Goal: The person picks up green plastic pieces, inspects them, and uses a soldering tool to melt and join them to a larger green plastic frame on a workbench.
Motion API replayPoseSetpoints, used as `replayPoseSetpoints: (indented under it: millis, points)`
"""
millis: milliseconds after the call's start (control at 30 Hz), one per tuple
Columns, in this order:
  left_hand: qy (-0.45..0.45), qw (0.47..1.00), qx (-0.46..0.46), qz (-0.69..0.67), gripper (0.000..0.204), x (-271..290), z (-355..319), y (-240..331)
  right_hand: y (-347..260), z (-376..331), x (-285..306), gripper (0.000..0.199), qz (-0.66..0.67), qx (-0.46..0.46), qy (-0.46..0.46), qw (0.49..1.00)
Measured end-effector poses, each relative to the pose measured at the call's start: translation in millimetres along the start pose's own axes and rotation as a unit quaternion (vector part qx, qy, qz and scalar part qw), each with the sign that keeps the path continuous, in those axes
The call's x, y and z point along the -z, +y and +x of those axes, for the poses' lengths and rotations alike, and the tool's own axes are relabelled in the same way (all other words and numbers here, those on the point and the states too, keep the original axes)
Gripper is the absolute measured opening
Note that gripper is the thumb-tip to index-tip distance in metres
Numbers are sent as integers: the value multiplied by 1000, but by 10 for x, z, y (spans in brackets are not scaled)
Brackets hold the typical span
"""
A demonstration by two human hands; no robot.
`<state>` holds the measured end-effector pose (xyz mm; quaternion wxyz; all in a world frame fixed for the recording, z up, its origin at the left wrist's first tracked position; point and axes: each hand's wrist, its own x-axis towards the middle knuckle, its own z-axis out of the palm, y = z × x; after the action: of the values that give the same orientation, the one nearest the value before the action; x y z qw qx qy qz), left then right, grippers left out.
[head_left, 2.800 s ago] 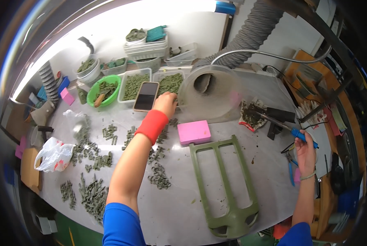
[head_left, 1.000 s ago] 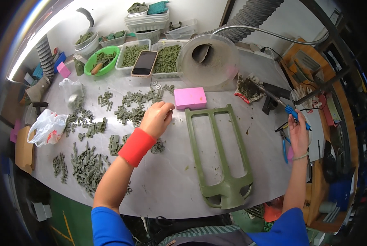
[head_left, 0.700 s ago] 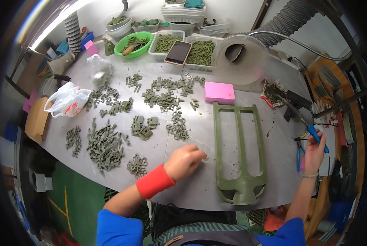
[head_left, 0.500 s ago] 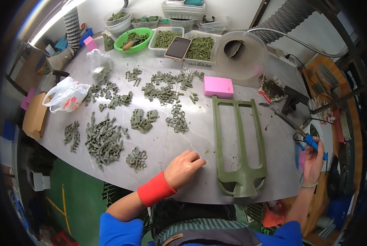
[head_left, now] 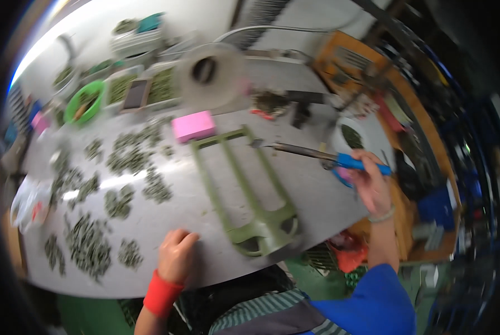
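My right hand [head_left: 371, 187] is closed round the blue handle of a soldering iron [head_left: 300, 151]. Its dark shaft points left, and the flattened tip hovers near the far right corner of a green plastic frame [head_left: 241, 178]. That frame, with two long openings, lies flat on the metal table. My left hand [head_left: 176, 255], below a red wristband [head_left: 162, 294], rests curled on the table left of the frame's near end. Whatever its fingers may hold is hidden. A pink block [head_left: 194, 127] touches or nearly touches the frame's far left corner.
Piles of small green parts [head_left: 89, 245] spread over the table's left side. Behind them stand a green basin [head_left: 98, 89], tubs of parts [head_left: 162, 86] with a phone [head_left: 135, 95] on them, and a translucent round funnel [head_left: 227, 84]. A black stand [head_left: 301, 111] is at the back right.
The whole view has swung to the right and blurred. My right hand has brought the soldering iron leftward, with its tip now by the frame's far corner. My left hand stays curled on the table.
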<state>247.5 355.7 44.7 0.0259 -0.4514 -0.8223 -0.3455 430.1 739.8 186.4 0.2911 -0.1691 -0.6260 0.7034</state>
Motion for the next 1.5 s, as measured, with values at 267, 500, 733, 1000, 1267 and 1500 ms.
replayPoseSetpoints:
  millis: [267, 500, 733, 1000, 1267, 1500]
  points:
    - [14, 999, 15, -49, 15, -72, 118, 94, -534, -8, 160, 21, 29, 21, 27, 999]
    - [29, 1000, -13, -3, 16, -69, 82, 98, -594, 175, -42, 19, 54, 44, -9, 998]
    - [61, 994, 70, -50, 14, -55, -144, 12, -555, 56, -80, 20, 35, 25, -26, 999]
    - [71, 991, 71, -92, 13, -112, 11, -48, -124, -371, -39, 16, -11, -7, -117, 993]
    - [62, 972, 136, -180, 11, -184, 51, 102, -38, -460, -433, 16, -124, -2, -204, 971]
    - [80, 962, 105, -240, 12, -340, 195, 132, -105, -514, -671, 14, -203, 12, -237, 950]
